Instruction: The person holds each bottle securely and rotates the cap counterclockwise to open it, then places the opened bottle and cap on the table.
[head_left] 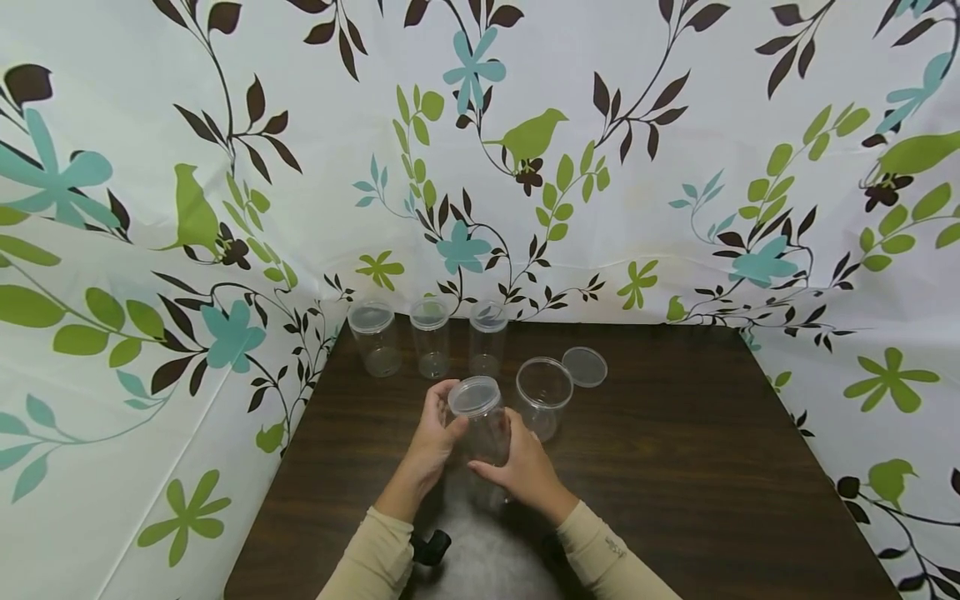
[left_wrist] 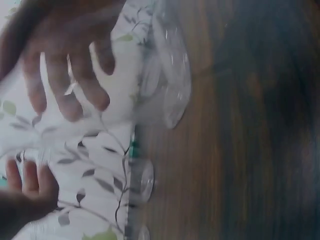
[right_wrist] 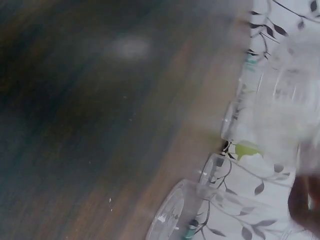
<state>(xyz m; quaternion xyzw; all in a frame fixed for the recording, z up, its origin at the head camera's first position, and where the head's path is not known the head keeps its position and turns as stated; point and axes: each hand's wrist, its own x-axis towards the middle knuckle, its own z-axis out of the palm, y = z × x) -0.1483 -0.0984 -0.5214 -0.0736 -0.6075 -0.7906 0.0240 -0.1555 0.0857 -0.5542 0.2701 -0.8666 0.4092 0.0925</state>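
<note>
Plastic jar (head_left: 487, 437), clear, cylindrical; translucent lid (head_left: 475, 397) on top

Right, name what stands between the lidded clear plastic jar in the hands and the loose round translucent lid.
Head view: part of the right hand, then an uncapped clear plastic jar standing on the dark wood-grain table.

The held jar (head_left: 487, 437) looks like clear, smooth, glossy plastic, its lid (head_left: 476, 396) a hazier, translucent plastic. The open jar (head_left: 542, 410), the loose lid (head_left: 585, 367) and the back row of lidded jars (head_left: 487, 343) appear plastic too. The tabletop (head_left: 690, 467) shows smooth wood grain with a soft sheen. The printed backdrop (head_left: 637, 50) is lightly creased, cloth or plastic sheeting; the sleeves (head_left: 375, 546) are matt cloth.
</note>
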